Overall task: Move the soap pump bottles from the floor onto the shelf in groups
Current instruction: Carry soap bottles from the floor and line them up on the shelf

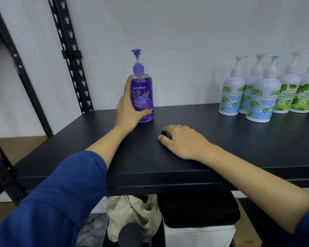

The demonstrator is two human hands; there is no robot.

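The left hand (128,107) is gripping the purple bottle (143,97) standing upright on the shelf (212,148); full, rigid and slick, it is probably handling best around the body, not the pump; the right hand (183,140) is resting empty, loosely curled.

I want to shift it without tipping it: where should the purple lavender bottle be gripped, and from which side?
Probably around the wide round body, low down, coming from its left, as the left hand does now. The purple bottle stands upright on the shelf with open space around it; its pump head is narrow and tall, a poor handle.

Upright purple pump bottle (144,97) on black shelf (203,148)
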